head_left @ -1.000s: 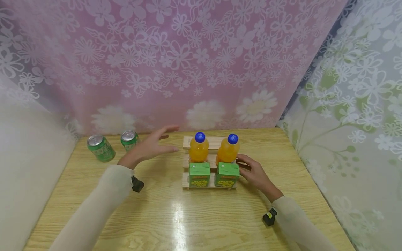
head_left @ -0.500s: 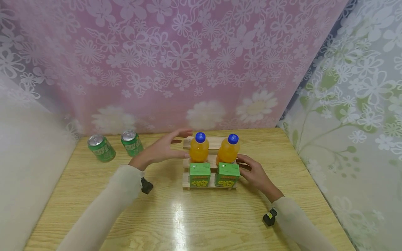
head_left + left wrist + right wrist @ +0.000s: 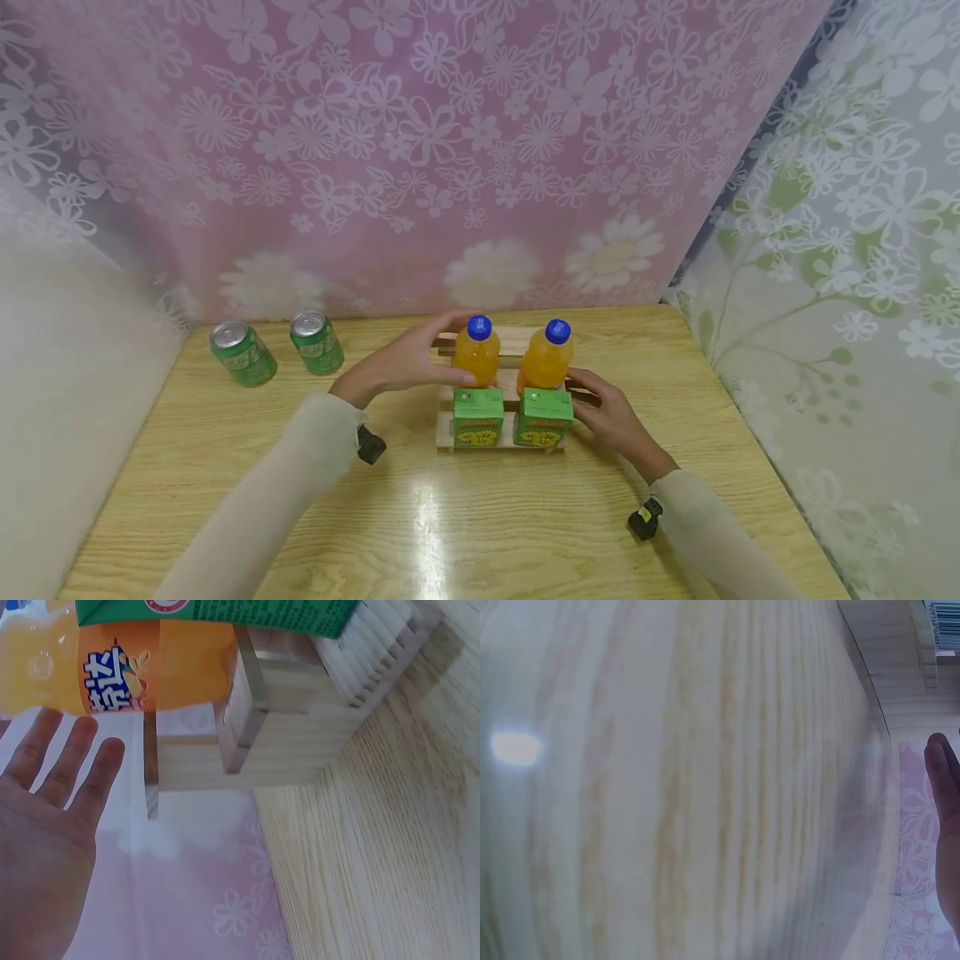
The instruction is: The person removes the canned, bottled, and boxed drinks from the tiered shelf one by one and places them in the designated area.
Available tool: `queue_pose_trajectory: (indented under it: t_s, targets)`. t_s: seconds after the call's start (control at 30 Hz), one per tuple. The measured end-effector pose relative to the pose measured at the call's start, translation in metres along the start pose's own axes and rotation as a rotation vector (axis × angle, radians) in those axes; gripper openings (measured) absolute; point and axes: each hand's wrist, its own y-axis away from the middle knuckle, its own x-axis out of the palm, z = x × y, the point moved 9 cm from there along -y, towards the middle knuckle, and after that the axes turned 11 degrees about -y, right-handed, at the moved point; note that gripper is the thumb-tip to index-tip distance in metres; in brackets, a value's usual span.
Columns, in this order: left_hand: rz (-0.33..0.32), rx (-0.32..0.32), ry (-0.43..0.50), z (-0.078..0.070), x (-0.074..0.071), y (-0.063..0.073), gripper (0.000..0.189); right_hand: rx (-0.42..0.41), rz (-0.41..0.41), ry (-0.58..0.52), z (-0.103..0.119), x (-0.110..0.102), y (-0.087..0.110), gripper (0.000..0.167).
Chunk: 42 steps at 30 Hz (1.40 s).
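A stepped wooden rack [image 3: 508, 427] holds two orange-drink bottles with blue caps on its middle step. Two green drink cartons stand on its front step. In the head view my left hand [image 3: 405, 360] is at the left bottle [image 3: 476, 354], thumb in front and fingers reaching behind. The left wrist view shows its fingers [image 3: 101, 776] fairly straight beside the orange bottle [image 3: 187, 664]; contact is unclear. My right hand [image 3: 611, 421] is at the rack's right side, beside the right bottle [image 3: 546, 360] and right carton [image 3: 543, 417]; its fingertips are partly hidden.
Two green soda cans, a left one [image 3: 243, 354] and a right one [image 3: 317, 343], stand at the back left of the wooden table [image 3: 405, 533]. A pink floral curtain [image 3: 420, 167] hangs behind the table, and a pale floral curtain [image 3: 847, 333] is on the right.
My left hand has moved right, away from the cans to the left bottle, its thumb now in front of that bottle. My right hand has stayed at the rack's right side.
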Motion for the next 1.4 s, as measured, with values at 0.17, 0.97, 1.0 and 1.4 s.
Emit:
queue_pose_trajectory:
  t_s: [0.17,0.97,1.0,1.4]
  targets:
    - [0.022,0.006,0.010,-0.003,0.006,-0.004,0.092,0.003,-0.001,-0.002,0.001,0.000,0.000,0.053]
    - [0.008,-0.065,0.034,0.004,0.020,-0.008,0.087,-0.015,-0.003,-0.010,0.001,0.000,0.001,0.053]
    - [0.008,-0.069,0.036,0.005,0.020,-0.007,0.087,-0.015,-0.004,-0.009,0.001,0.000,0.001,0.053]
    - [-0.008,-0.087,0.042,0.008,0.020,-0.009,0.080,-0.024,0.000,-0.006,-0.002,0.000,0.001,0.052]
